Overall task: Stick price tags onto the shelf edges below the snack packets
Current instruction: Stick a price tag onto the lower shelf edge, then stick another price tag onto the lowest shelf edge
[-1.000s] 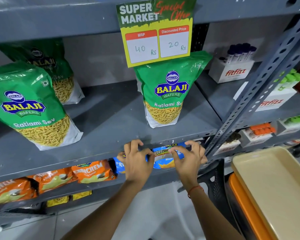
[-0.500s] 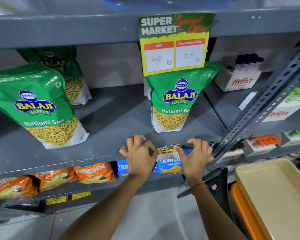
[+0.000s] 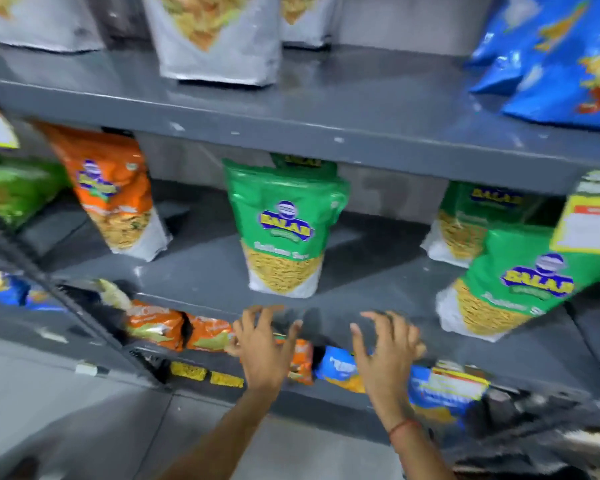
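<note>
The view is motion-blurred. My left hand (image 3: pixel 260 348) and my right hand (image 3: pixel 385 351) hover with fingers spread, holding nothing, in front of the grey shelf edge (image 3: pixel 326 318) just below a green Balaji packet (image 3: pixel 284 230). A yellow and white price tag (image 3: pixel 456 382) hangs on the same shelf edge to the right of my right hand, in front of blue packets. Another price tag (image 3: pixel 593 220) hangs from the shelf above at the far right, over a second green packet (image 3: pixel 510 289).
An orange packet (image 3: pixel 111 192) stands left on the middle shelf. Orange packets (image 3: pixel 153 327) and blue packets (image 3: pixel 340 367) lie on the shelf below the hands. A grey upright post (image 3: pixel 66 306) runs diagonally at left. Blue packets (image 3: pixel 551 57) sit top right.
The view has swung left along the shelves. Both hands have let go of the price tag, which stays on the shelf edge at right, and have moved left with fingers spread.
</note>
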Demonstrator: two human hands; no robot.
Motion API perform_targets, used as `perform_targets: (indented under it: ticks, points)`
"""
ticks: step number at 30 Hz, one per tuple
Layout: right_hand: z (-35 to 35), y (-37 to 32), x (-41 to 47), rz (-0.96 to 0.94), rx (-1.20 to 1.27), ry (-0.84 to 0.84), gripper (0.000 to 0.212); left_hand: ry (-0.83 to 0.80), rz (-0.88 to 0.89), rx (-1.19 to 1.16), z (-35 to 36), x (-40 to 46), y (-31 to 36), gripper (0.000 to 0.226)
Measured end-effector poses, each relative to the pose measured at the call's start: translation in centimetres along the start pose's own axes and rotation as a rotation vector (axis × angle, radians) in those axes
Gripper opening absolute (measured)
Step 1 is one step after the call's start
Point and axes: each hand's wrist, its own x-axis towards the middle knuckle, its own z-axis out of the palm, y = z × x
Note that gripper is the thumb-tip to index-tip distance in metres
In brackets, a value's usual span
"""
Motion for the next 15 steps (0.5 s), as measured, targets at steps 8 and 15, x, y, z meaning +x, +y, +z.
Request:
perform_targets:
  ticks: [8,15]
  points:
    - [10.7,-21.5,0.6,-0.542,-0.032,-0.365,0.032,0.127,-0.799,-0.567,-9.9,8.1,-16.8,0.033]
    - [21.5,-35.6,1.3,-0.701,-0.159,-0.593,0.049,-0.028,-1.095,-0.961,-13.1,14.9,-27.6,0.043]
